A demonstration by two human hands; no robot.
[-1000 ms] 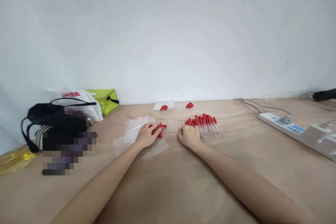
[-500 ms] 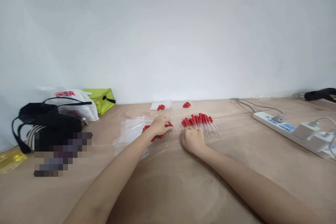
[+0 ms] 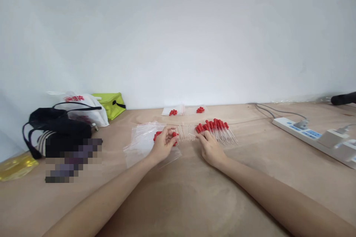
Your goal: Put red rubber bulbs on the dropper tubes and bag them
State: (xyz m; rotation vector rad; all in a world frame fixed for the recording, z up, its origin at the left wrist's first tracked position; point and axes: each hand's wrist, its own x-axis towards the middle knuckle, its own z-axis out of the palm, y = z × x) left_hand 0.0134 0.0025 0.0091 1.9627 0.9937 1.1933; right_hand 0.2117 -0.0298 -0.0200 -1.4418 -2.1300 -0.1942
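Note:
My left hand point(image 3: 163, 143) pinches a red rubber bulb point(image 3: 174, 134) between thumb and fingers. More red bulbs point(image 3: 157, 133) lie beside and partly behind that hand, on clear plastic bags point(image 3: 140, 141). Closed at the fingertips, my right hand point(image 3: 211, 150) grips the end of a thin clear dropper tube point(image 3: 191, 134) that points left toward the bulb, apart from it. Between the hands lies a row of loose clear tubes point(image 3: 183, 131). Just beyond my right hand is a fanned pile of red-topped droppers point(image 3: 218, 126), their clear stems pointing toward the lower right.
Two small bags with red pieces point(image 3: 172, 112) lie near the wall. On the left are a black bag point(image 3: 59, 127), a white plastic bag point(image 3: 97, 113) and a lime-green box bag point(image 3: 111, 105). A white power strip point(image 3: 311, 135) with plugs and cables lies right.
My left hand has drawn back and turned, with a red bulb now showing in its fingers. My right hand has lifted a clear tube toward it. The view has shifted slightly.

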